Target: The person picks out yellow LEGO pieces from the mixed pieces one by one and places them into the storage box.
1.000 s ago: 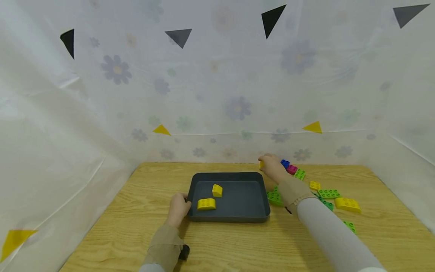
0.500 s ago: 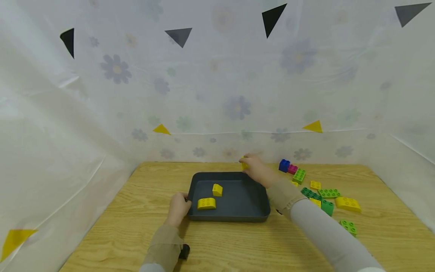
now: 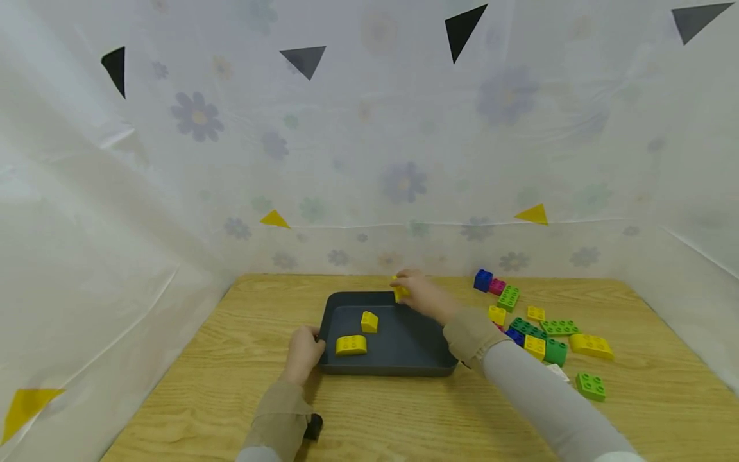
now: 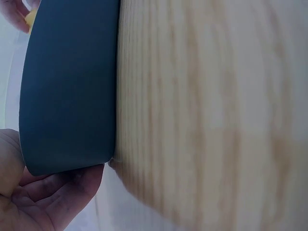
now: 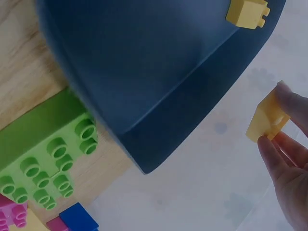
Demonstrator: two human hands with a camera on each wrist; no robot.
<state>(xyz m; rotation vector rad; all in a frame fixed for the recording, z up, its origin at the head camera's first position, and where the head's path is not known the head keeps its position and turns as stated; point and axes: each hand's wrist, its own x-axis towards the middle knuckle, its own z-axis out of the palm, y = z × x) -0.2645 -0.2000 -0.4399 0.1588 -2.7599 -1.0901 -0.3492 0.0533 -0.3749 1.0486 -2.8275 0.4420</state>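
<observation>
A dark grey tray (image 3: 392,371) lies on the table with a yellow curved-top brick (image 3: 351,345) and a small yellow sloped brick (image 3: 370,322) inside. My left hand (image 3: 305,351) grips the tray's left end; in the left wrist view its fingers curl against the outer wall, with the thumb by the rim. Over the tray's far edge, my right hand (image 3: 427,297) pinches another yellow brick (image 5: 267,115) between thumb and fingertips. The right wrist view shows this brick raised, outside the tray wall and apart from it.
Several loose bricks lie right of the tray, among them a blue brick (image 3: 482,280), a lime green brick (image 3: 591,386), a yellow curved brick (image 3: 591,346) and a dark green brick (image 3: 555,351). A floral sheet (image 3: 369,160) hangs behind the wooden table (image 3: 381,417).
My right hand has moved left with the yellow brick, from beside the blue brick to over the tray's far edge. The left hand and the tray stay put.
</observation>
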